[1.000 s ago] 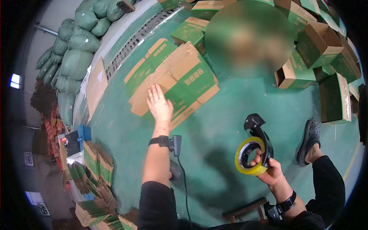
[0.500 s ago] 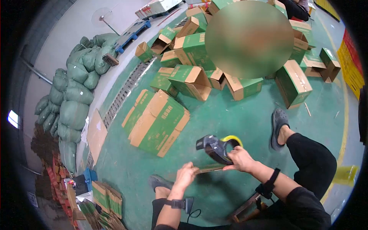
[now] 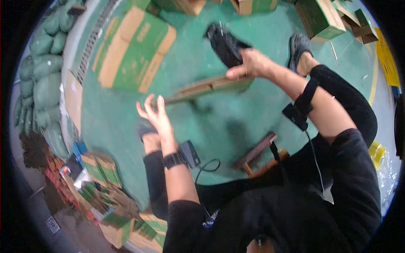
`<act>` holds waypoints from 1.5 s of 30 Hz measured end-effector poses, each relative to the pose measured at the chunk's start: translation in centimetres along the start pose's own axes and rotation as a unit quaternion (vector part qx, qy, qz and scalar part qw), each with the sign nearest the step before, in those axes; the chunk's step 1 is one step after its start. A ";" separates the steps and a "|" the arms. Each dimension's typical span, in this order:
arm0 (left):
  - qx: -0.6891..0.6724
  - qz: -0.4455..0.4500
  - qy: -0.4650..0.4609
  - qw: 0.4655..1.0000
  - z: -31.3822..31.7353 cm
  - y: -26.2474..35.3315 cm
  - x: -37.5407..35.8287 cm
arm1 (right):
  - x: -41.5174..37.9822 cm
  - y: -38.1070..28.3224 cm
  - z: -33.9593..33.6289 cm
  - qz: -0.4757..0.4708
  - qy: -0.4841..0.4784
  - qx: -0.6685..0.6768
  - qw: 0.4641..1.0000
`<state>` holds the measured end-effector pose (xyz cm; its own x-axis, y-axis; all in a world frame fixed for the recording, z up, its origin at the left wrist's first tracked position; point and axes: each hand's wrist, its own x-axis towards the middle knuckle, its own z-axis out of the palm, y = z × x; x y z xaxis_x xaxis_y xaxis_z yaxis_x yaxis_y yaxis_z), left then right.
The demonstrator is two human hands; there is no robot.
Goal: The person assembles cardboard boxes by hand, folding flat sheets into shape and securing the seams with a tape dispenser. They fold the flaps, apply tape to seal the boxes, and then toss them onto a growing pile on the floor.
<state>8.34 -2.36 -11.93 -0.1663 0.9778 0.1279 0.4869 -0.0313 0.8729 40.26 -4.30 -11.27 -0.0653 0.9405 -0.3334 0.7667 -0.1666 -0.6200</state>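
A flat, folded cardboard carton (image 3: 211,86) is held edge-on above the floor, slightly blurred. My right hand (image 3: 255,64) grips a black tape dispenser (image 3: 224,45), with the thumb stretched along the carton's right end. At the carton's left end is my left hand (image 3: 157,116), fingers spread and tips close to its edge. Both wrists wear black straps with small devices and cables. The palm side of my right hand is hidden.
On the green floor ahead lies a flattened green-and-brown carton (image 3: 137,48). An open carton (image 3: 320,19) stands at the upper right. Folded cartons (image 3: 101,168) are stacked at the lower left, and green sacks (image 3: 47,84) line the wall. Between my legs is a low wooden stool (image 3: 257,152).
The view has tipped downward. My left hand has opened from its grip on the carton's end, and the carton now shows longer between the hands. The right hand still holds the dispenser.
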 end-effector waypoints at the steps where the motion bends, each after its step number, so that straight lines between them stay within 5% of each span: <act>1: 0.030 -0.010 -0.014 0.999 -0.3 -0.1 -0.4 | 0.1 -0.1 0.2 -0.046 0.071 -0.075 0.994; 3: 0.070 -0.056 -0.043 0.995 -2.2 -2.6 -1.1 | -0.6 -2.0 0.2 -0.176 0.149 -0.224 0.947; 5: 0.293 0.107 -0.320 0.895 -8.4 -7.6 -1.3 | 0.0 -2.4 1.2 -0.294 0.150 -0.226 0.917; 6: 0.276 0.073 -0.195 0.938 -7.6 -6.2 -2.8 | -0.3 -3.0 1.4 -0.297 0.144 -0.219 0.918; 7: 0.281 0.070 -0.198 0.936 -6.6 -4.3 -4.2 | -0.9 -3.7 1.5 -0.250 0.090 -0.232 0.936; 9: 0.138 -0.094 -0.060 0.984 -4.9 -0.1 -6.8 | -1.7 -4.6 1.0 -0.201 0.041 -0.250 0.946; 10: 0.229 0.015 -0.060 0.972 -4.8 1.4 -7.9 | -2.0 -4.9 0.8 -0.175 0.105 -0.192 0.960; 12: 0.040 -0.073 -0.104 0.991 -3.3 4.6 -8.9 | -2.3 -6.0 0.2 -0.130 0.162 -0.108 0.972; 13: -0.037 -0.120 -0.133 0.983 -2.5 5.7 -8.8 | -1.2 -5.1 1.3 -0.190 0.247 -0.093 0.946; 15: 0.204 -0.196 -0.227 0.932 -1.0 6.6 -5.4 | -0.7 -4.8 2.3 -0.133 0.177 -0.148 0.964; 16: 0.203 -0.158 -0.208 0.944 -0.1 3.3 -3.6 | -0.6 -4.7 2.9 -0.167 0.200 -0.156 0.953; 18: 0.342 -0.227 -0.248 0.878 1.1 -0.1 -1.2 | 0.0 -4.4 4.0 -0.167 0.244 -0.132 0.946; 19: 0.341 -0.222 -0.254 0.878 2.2 -0.7 -1.6 | 0.3 -4.1 4.3 -0.197 0.293 -0.105 0.930; 21: 0.560 -0.018 -0.306 0.769 4.4 -0.5 -3.5 | -0.1 -5.0 4.1 -0.247 0.375 -0.064 0.891; 23: 0.630 -0.083 -0.293 0.715 6.9 3.3 -4.3 | -0.8 -6.0 3.5 -0.285 0.296 -0.095 0.907; 25: 0.474 0.105 -0.376 0.790 6.3 2.3 -4.2 | -0.6 -5.9 5.0 -0.399 0.300 -0.100 0.861; 27: 0.168 -0.019 -0.467 0.868 6.6 4.3 -5.4 | -0.4 -5.4 6.1 -0.440 0.335 -0.122 0.824; 29: 0.289 -0.084 -0.502 0.811 6.9 10.8 -7.6 | 0.4 -4.7 6.9 -0.491 0.421 -0.050 0.761; 30: 0.467 -0.089 -0.497 0.726 8.2 11.5 -8.8 | 0.0 -4.7 6.8 -0.473 0.376 -0.066 0.794; 31: 0.473 -0.154 -0.543 0.677 9.4 10.9 -9.0 | 0.3 -5.2 6.4 -0.479 0.389 0.010 0.787; 33: 0.388 -0.127 -0.576 0.708 10.2 5.8 -8.4 | -0.4 -6.1 4.5 -0.403 0.291 0.040 0.867; 35: 0.498 -0.191 -0.512 0.673 11.6 6.9 -8.5 | 0.0 -6.7 0.9 -0.263 0.217 0.017 0.940; 37: 0.544 -0.201 -0.525 0.623 12.8 7.0 -7.8 | 1.6 -5.0 -0.6 -0.206 0.220 -0.051 0.952; 39: 0.544 -0.201 -0.511 0.635 12.7 7.4 -8.0 | 0.5 -3.1 2.1 -0.147 0.199 -0.086 0.965; 41: 0.482 -0.031 -0.579 0.657 11.2 4.9 -8.0 | -2.8 -2.2 7.0 -0.187 0.246 -0.020 0.951; 42: 0.447 -0.006 -0.529 0.721 9.3 6.2 -8.3 | -4.3 -1.8 8.1 -0.237 0.271 0.006 0.933; 43: 0.440 -0.044 -0.540 0.716 7.5 8.7 -7.5 | -5.0 -1.0 9.2 -0.225 0.263 0.017 0.938; 44: 0.413 -0.012 -0.435 0.800 4.8 6.4 -8.1 | -4.8 0.0 9.8 -0.276 0.236 -0.032 0.931; 45: 0.422 -0.040 -0.377 0.823 3.0 8.1 -7.8 | -4.6 0.5 10.4 -0.329 0.207 -0.078 0.918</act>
<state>16.19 -9.61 -7.29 0.1979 0.8301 -0.5213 0.9758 -0.1163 0.1852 34.25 -11.83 -17.42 -0.3226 0.8601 0.3952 0.7327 0.4912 -0.4711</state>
